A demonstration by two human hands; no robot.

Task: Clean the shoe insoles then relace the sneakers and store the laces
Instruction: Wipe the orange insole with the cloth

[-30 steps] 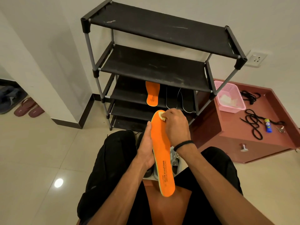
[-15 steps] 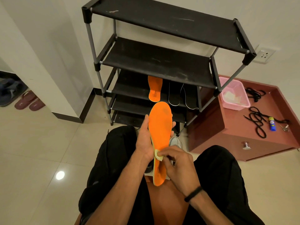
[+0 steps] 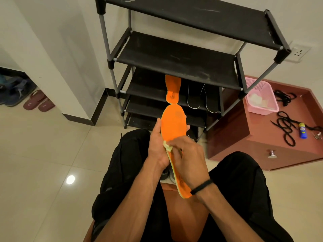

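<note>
The orange insole (image 3: 174, 126) is standing up between the person's knees. The left hand (image 3: 158, 151) is holding it from the side, with the thumb on one edge and fingertips peeking out past the other edge. The right hand (image 3: 190, 159) is pinching a small pale wipe (image 3: 167, 147) and pressing it on the middle of the insole. This hand is covering the middle part, so only the toe end and the heel end are showing. Most of the wipe is hiding under the fingers.

Under the hands a bit of a grey sneaker (image 3: 172, 175) is peeking out on the floor; the rest is hidden.

A second orange insole (image 3: 172, 89) is lying on a low shelf of the black shoe rack (image 3: 176, 62), its top part tucked under the shelf above. Two dark insoles (image 3: 202, 96) are lying just beside it.

To the right, on the reddish counter (image 3: 244, 137), a pink basket (image 3: 262, 98) is holding something pale that is hard to make out. Black laces (image 3: 286, 128) are lying in loose loops near a little blue bottle (image 3: 302, 131).
</note>
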